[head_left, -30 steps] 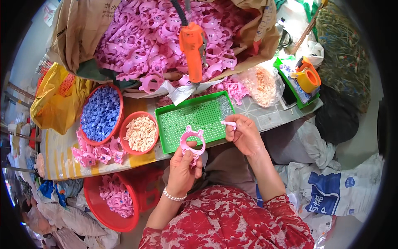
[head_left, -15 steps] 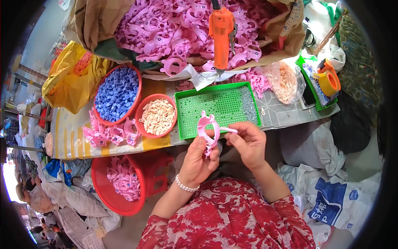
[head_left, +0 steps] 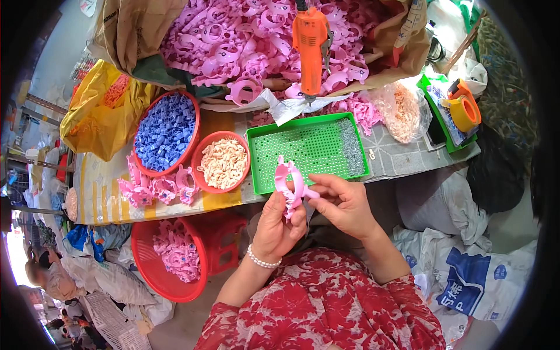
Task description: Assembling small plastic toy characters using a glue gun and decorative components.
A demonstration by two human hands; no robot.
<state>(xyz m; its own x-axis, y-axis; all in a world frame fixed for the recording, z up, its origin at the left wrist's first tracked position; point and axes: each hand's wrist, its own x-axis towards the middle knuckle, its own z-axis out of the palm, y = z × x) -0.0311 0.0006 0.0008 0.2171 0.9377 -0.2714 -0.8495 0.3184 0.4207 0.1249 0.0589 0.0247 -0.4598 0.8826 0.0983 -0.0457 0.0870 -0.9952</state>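
Holding a pink plastic ring piece (head_left: 290, 185) up in both hands, just in front of the counter (head_left: 402, 156) edge.

I see my left hand (head_left: 279, 224) clamped around the piece from below, and my right hand (head_left: 344, 201) pinching its side with thumb and fingertips closed on it. Just beyond lies one green perforated tray (head_left: 309, 150). Left of it I count two red bowls on the counter: the larger bowl (head_left: 166, 133) full of blue pieces, the smaller bowl (head_left: 221, 162) full of cream ones. One red basket (head_left: 169, 256) of pink parts sits below the counter. An orange power tool (head_left: 310, 44) hangs over one brown sack (head_left: 140, 29) of pink parts. One crumpled yellow bag (head_left: 99, 114) lies at far left, and a white bag with a blue printed patch (head_left: 466, 280) lies at lower right.
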